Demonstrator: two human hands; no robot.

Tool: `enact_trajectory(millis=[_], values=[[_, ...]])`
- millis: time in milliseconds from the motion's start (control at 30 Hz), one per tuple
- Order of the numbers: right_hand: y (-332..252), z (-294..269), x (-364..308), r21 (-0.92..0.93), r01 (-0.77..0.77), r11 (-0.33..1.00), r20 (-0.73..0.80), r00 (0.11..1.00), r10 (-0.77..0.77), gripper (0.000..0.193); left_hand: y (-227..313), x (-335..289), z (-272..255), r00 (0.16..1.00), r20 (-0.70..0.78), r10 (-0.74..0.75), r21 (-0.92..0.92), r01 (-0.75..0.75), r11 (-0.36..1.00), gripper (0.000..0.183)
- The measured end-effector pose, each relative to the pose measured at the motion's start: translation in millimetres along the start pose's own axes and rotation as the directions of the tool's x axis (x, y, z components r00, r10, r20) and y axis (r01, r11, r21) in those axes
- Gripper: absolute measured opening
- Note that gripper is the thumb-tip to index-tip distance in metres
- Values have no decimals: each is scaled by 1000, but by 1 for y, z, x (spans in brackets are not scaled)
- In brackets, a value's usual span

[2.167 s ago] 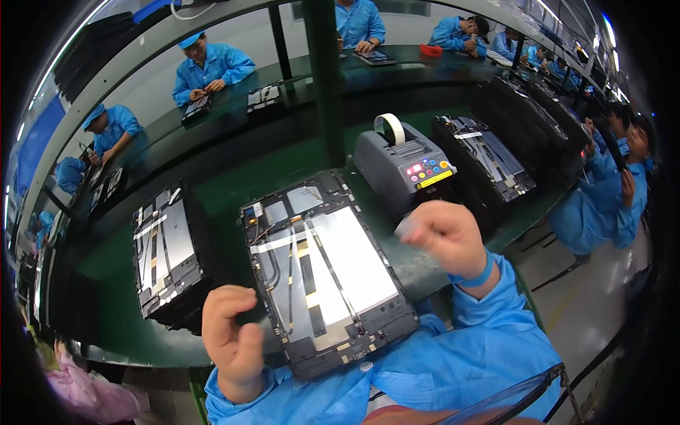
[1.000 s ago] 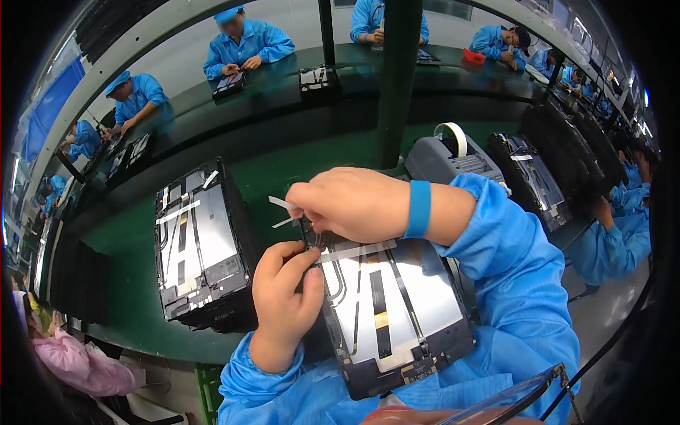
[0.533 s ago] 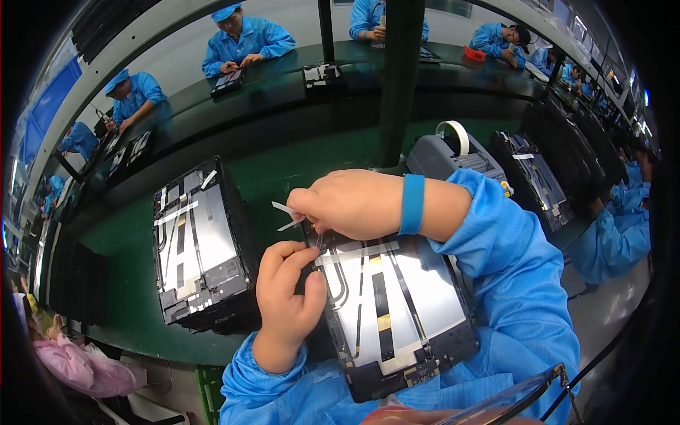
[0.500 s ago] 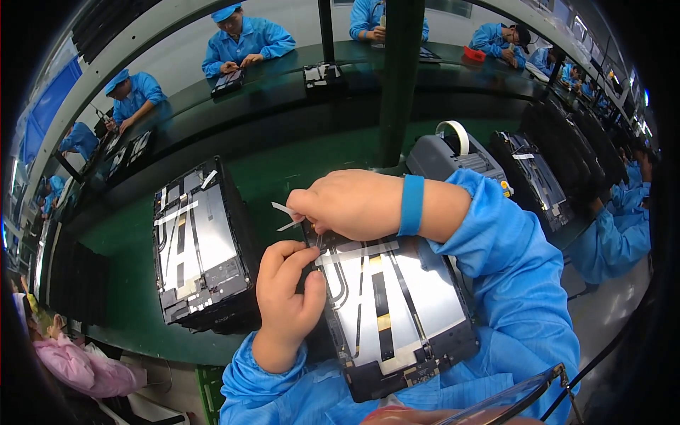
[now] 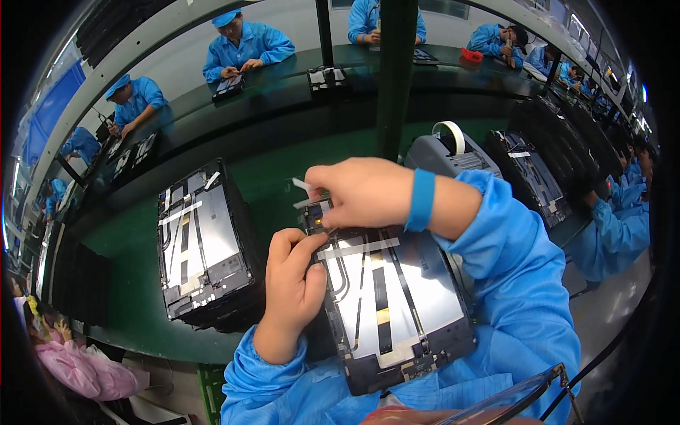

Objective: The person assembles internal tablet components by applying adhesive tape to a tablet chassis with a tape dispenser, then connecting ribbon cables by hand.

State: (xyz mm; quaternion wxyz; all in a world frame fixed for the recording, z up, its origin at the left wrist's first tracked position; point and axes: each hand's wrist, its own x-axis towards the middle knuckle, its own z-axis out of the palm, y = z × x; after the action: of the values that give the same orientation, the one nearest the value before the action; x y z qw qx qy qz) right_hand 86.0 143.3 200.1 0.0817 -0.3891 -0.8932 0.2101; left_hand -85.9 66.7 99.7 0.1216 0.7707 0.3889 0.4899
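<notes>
An opened tablet [image 5: 432, 287] with silver plates, black strips and small boards lies tilted before me, its near end by my body. My left hand [image 5: 290, 294] is closed at its left edge, bent fingertips on the upper left part and thumb near the surface. Over the far left corner, my right hand [image 5: 365, 191] pinches white tape strips [image 5: 303, 186], whose free ends stick out to the left. A blue wristband [image 5: 423, 200] circles that wrist. One white tape piece [image 5: 359, 248] lies across the tablet's plates. The right fingers partly cover the far edge.
A stack of similar opened tablets [image 5: 221, 244] stands left on the green table [image 5: 283, 159]. Beyond my right arm is a grey tape dispenser [image 5: 428, 157] with a white roll [image 5: 454, 136]. More tablets [image 5: 533, 177] lie at the right. A green post [image 5: 397, 81] rises ahead; co-workers sit beyond.
My right hand has moved slightly right and up, showing more of the tablet's far left corner. The strips moved with it. My left fingertips shifted a little farther up the edge.
</notes>
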Motion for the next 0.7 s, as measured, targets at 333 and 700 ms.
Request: enact_trajectory(millis=[333,700], values=[[10,21,10,-156,408,900,42,913,-406,15,-4,-4,2,1000,-15,-5,-32,5,999,35],[37,22,7,331,292,897,-99,956,-275,16,-5,-4,5,999,-28,-21,-67,19,998,33]])
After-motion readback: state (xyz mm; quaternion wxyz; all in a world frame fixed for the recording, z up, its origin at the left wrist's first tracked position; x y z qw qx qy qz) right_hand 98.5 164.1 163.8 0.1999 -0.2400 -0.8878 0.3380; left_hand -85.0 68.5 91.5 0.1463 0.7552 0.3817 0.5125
